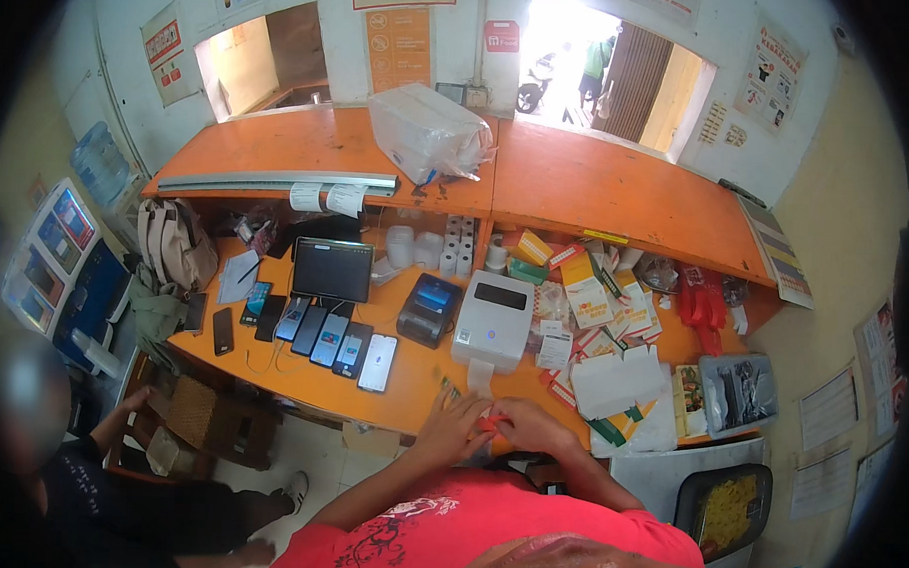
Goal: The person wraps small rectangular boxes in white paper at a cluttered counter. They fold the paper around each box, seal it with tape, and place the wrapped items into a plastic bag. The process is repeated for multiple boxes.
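Close to my body, at the front edge of the orange counter, both hands meet over a small piece of red plastic. My left hand pinches it from one side and my right hand from the other. It looks like the top of a plastic bag, but my fingers and shirt hide most of it. Just beyond my fingers, a strip of white paper hangs from a white label printer. A small green and yellow printed piece shows by my left fingertips.
Left of the printers lie several phones with cables and a tablet. Folded food cartons crowd the right side, near a grey tray. A wrapped bundle rests on the upper shelf. Another person sits at left.
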Demonstrator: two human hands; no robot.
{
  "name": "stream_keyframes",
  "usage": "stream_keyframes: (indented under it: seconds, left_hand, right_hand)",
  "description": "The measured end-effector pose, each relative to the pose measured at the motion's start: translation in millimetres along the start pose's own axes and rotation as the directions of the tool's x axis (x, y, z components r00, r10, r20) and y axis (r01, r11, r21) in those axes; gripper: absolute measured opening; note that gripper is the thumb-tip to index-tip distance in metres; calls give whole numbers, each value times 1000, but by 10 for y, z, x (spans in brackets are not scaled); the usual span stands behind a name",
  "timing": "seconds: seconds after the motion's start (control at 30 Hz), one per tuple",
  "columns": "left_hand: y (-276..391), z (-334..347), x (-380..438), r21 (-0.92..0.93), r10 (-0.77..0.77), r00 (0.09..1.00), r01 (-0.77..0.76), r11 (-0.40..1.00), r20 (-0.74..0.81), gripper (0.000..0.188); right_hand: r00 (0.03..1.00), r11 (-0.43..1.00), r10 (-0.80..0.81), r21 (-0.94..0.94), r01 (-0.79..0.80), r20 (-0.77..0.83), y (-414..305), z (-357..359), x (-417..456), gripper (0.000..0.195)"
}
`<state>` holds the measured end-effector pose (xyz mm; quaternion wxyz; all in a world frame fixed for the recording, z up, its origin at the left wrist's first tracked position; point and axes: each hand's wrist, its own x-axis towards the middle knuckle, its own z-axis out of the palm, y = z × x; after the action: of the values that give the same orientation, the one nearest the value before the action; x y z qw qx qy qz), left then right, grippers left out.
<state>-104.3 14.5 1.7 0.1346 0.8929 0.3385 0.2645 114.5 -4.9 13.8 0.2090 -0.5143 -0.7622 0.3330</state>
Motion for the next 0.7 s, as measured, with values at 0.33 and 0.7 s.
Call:
stream_keyframes:
  seconds: [0.33,0.7]
  left_hand:
    - [-34,128,-49,-138,-325,816,435,890,478,27]
    - [-295,448,-106,-667,-538,797,560,492,273,23]
  right_hand:
    - [993,881,-90,-459,116,77,-241,5,21,12]
    - [878,938,-330,-227,263,-346,-230,250,123,5]
